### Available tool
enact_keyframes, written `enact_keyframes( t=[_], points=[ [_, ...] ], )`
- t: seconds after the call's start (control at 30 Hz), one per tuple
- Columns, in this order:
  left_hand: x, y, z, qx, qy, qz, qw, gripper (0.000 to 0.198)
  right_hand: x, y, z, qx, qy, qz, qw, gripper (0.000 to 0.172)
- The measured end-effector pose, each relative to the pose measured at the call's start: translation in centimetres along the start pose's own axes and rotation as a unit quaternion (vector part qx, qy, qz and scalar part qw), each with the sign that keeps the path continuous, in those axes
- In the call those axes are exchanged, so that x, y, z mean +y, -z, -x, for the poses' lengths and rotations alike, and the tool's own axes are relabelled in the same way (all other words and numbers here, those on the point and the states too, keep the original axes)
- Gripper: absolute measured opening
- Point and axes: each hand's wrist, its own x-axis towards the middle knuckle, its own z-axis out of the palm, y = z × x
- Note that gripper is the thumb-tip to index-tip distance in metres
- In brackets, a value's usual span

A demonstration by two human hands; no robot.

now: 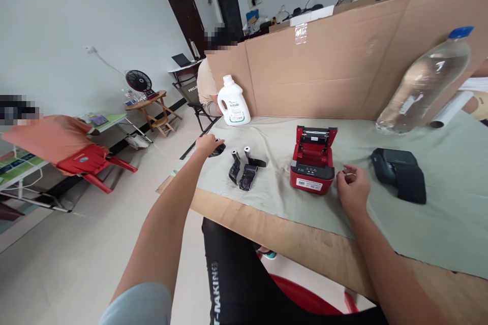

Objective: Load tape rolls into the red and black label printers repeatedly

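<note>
My left hand (206, 145) is at the table's left edge, fingers closed over a dark roll (218, 149) that the hand partly covers. To its right lie black rolls of paper or film with white cores, partly unwound: one strip (234, 170) and a wider piece (248, 176). A red and black label printer (313, 160) stands in front of me with its lid raised. Right beside the printer, my right hand (353, 188) rests loosely curled, thumb and fingers apart, with nothing visible in it.
A black device with a flap (399, 172) lies right of my right hand. Behind stand a white detergent bottle (233, 101), a cardboard screen (324, 66) and a large clear bottle (427, 86) leaning on it. The wooden table edge (274, 231) is close to me. Two people sit at left.
</note>
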Motion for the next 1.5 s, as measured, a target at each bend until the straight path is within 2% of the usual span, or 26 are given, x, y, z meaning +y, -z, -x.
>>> enact_keyframes(
  t=[0.1,0.23,0.33,0.4,0.5,0.53,0.57,0.67,0.7,0.77,0.87,0.93,0.97,1.0,1.03,1.1,1.17,1.23,1.3,1.37,1.43,1.5],
  points=[
    [0.8,-1.6,0.0,0.005,-0.019,-0.048,0.999,0.042,0.1,0.0,-0.1,-0.005,-0.004,0.004,1.000,0.039],
    [1.1,-3.8,0.8,-0.018,-0.029,-0.074,0.997,0.036,0.5,-0.1,-0.2,-0.007,0.001,0.017,1.000,0.038],
    [0.9,-4.6,1.8,-0.023,-0.020,-0.075,0.997,0.040,0.6,-0.1,-0.2,-0.006,0.000,0.021,1.000,0.038],
    [0.9,-4.5,2.5,0.006,-0.015,-0.068,0.998,0.047,0.5,0.0,-0.2,-0.008,-0.003,0.018,1.000,0.038],
    [1.8,-3.6,3.5,0.092,-0.026,-0.023,0.995,0.054,0.1,0.1,-0.1,-0.011,-0.011,0.011,1.000,0.040],
    [2.4,-3.3,3.8,0.087,-0.031,-0.005,0.996,0.054,-0.1,0.1,-0.1,-0.011,-0.013,0.010,1.000,0.041],
    [2.9,-3.2,4.1,0.059,-0.034,0.009,0.998,0.054,-0.1,0.1,-0.1,-0.011,-0.014,0.010,1.000,0.041],
    [4.7,-3.1,4.8,-0.072,-0.030,0.017,0.997,0.046,-0.3,0.0,-0.1,-0.009,-0.014,0.013,1.000,0.039],
    [5.1,-3.1,5.1,-0.091,-0.029,0.015,0.995,0.042,-0.4,0.0,-0.1,-0.009,-0.016,0.010,1.000,0.039],
    [5.7,-3.0,5.9,-0.094,-0.033,0.019,0.995,0.036,-0.8,0.2,-0.1,-0.002,-0.017,0.000,1.000,0.038],
    [5.9,-2.4,8.2,-0.056,-0.048,0.045,0.996,0.034,-3.0,1.2,0.3,0.061,0.047,0.004,0.997,0.029],
    [6.1,-1.9,10.6,0.019,-0.078,0.092,0.993,0.033,-6.0,2.1,0.8,0.111,0.123,0.009,0.986,0.020],
    [6.5,-1.8,12.0,0.067,-0.099,0.122,0.985,0.032,-7.9,2.5,1.1,0.112,0.153,0.001,0.982,0.016],
    [7.0,-1.8,13.4,0.113,-0.120,0.152,0.975,0.031,-10.0,2.6,1.4,0.087,0.169,-0.014,0.982,0.015],
    [7.7,-2.0,14.8,0.156,-0.142,0.176,0.962,0.030,-12.2,2.5,1.6,0.030,0.173,-0.034,0.984,0.015],
    [9.8,-2.5,17.3,0.225,-0.200,0.205,0.931,0.027,-16.1,1.5,1.8,-0.156,0.144,-0.069,0.975,0.017],
    [12.4,-3.2,19.0,0.274,-0.269,0.210,0.899,0.024,-18.8,-0.3,1.2,-0.326,0.063,-0.085,0.939,0.024],
    [14.9,-4.1,19.9,0.311,-0.308,0.211,0.874,0.020,-19.9,-2.0,0.0,-0.419,0.026,-0.087,0.904,0.031],
    [17.0,-4.9,20.1,0.335,-0.318,0.218,0.860,0.019,-19.4,-3.1,-1.4,-0.450,0.014,-0.097,0.888,0.033],
    [18.4,-5.8,20.0,0.336,-0.333,0.225,0.852,0.020,-18.3,-3.3,-2.6,-0.460,0.004,-0.116,0.880,0.034],
    [19.1,-6.7,20.0,0.316,-0.358,0.235,0.846,0.021,-17.1,-2.9,-3.7,-0.471,0.005,-0.124,0.874,0.034],
    [19.5,-7.6,20.1,0.305,-0.355,0.265,0.843,0.025,-16.2,-2.2,-4.6,-0.484,0.016,-0.111,0.868,0.031]
  ],
)
